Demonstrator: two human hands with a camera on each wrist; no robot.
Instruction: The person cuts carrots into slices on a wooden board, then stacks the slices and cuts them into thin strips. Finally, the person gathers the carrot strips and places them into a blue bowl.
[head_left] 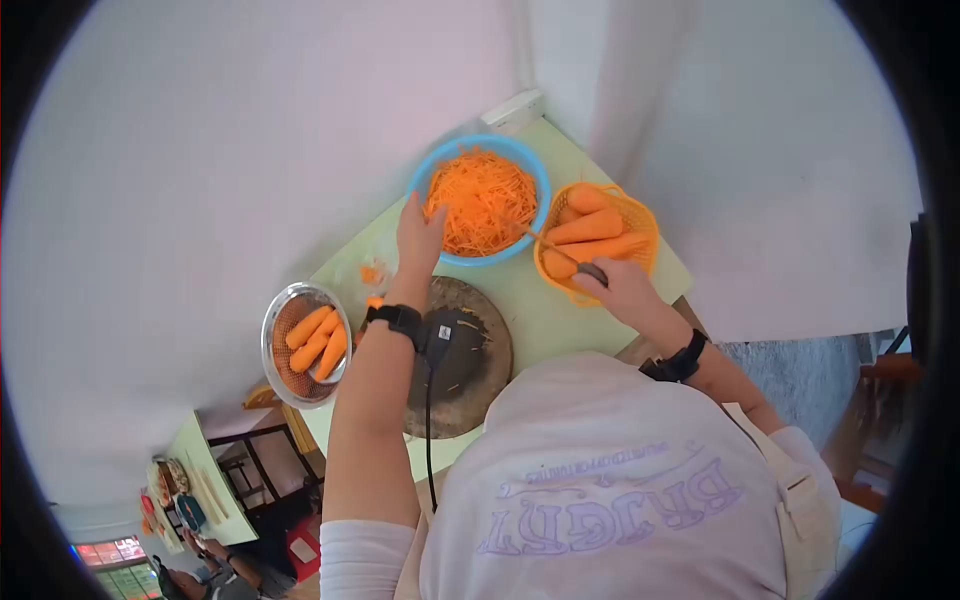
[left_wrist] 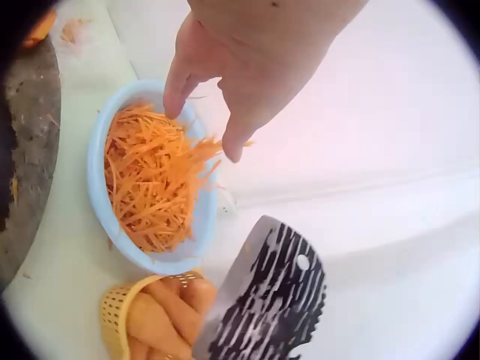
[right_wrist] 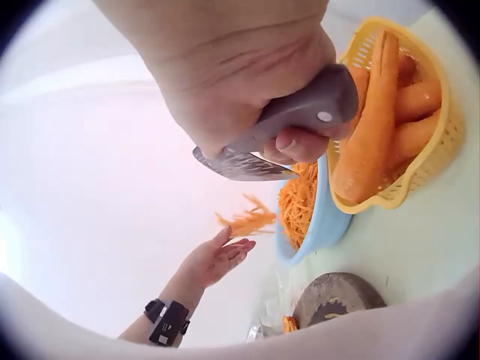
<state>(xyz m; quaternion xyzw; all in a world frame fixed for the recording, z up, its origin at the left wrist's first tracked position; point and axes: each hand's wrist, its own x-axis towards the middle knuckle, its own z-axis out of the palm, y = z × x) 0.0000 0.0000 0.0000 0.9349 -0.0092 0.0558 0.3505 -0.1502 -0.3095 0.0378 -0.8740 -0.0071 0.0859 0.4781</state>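
My left hand (head_left: 420,235) is over the near left rim of a blue bowl (head_left: 546,180) full of shredded carrot (head_left: 480,200). In the left wrist view the fingers of that hand (left_wrist: 247,67) are spread, with loose shreds (left_wrist: 204,150) by the thumb and fingertips, and the right wrist view shows blurred shreds (right_wrist: 251,219) in the air beside it. My right hand (head_left: 630,295) grips the handle (right_wrist: 311,105) of a wide knife (left_wrist: 270,289). The blade is held between the bowl and a yellow basket (head_left: 655,235) of whole carrots (head_left: 590,225).
A round chopping board (head_left: 490,380) with dark wet patches and scraps lies nearest my body. To its left stands a metal bowl (head_left: 268,345) with several carrots (head_left: 333,350). Carrot pieces (head_left: 372,273) lie by the board. Another person (head_left: 200,580) is at the lower left.
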